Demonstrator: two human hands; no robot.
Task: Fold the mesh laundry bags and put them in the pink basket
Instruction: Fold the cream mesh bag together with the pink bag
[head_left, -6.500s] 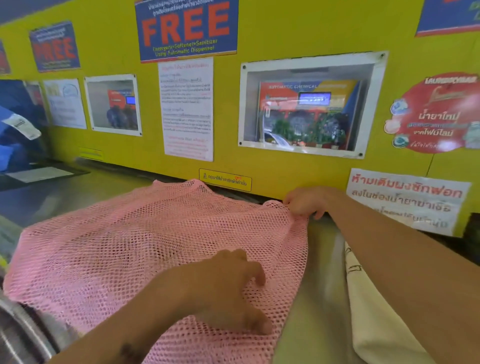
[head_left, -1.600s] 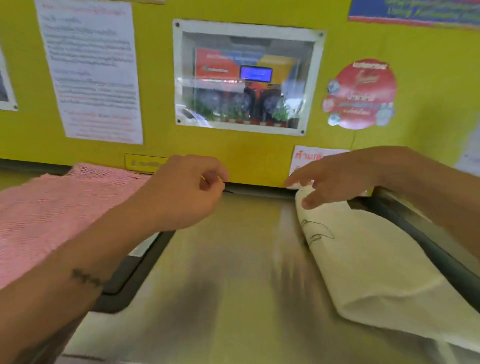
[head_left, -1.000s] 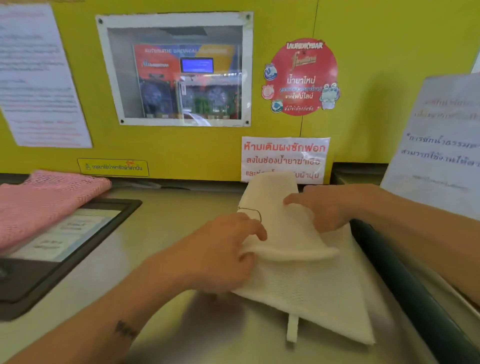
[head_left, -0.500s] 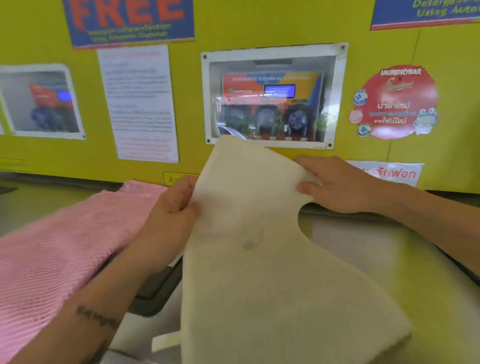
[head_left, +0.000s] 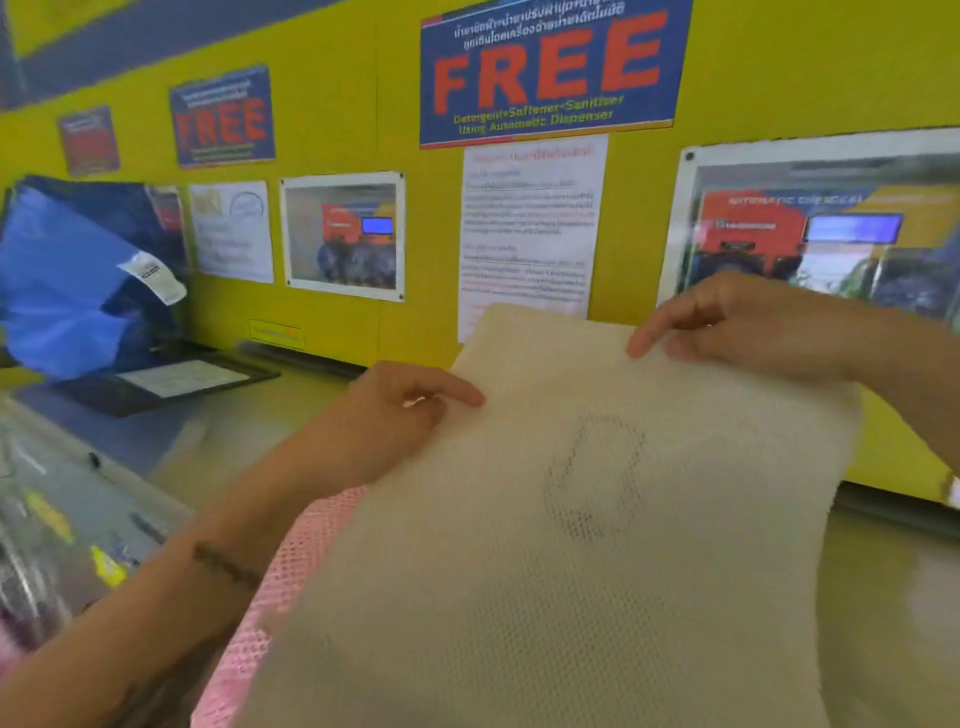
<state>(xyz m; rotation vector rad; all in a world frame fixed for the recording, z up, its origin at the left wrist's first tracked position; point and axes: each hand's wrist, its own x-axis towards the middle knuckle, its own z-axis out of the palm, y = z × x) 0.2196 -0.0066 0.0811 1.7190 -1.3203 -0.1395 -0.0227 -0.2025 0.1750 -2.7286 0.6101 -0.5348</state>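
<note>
A cream mesh laundry bag with a faint dark drawing on it fills the middle and lower right of the head view, held up in the air. My left hand pinches its upper left edge. My right hand pinches its upper right edge. Below the cream bag, a strip of the pink mesh laundry bag shows on the steel counter, mostly hidden by the cream bag and my left forearm. No pink basket is in view.
A yellow wall with posters and windows runs along the back of the counter. A blue plastic bag stands at the far left beside a black framed sheet. A machine top with small items lies at lower left.
Both hands took the cream bag from the counter on the right, lifted it and carried it left over the pink bag. The view has swung left.
</note>
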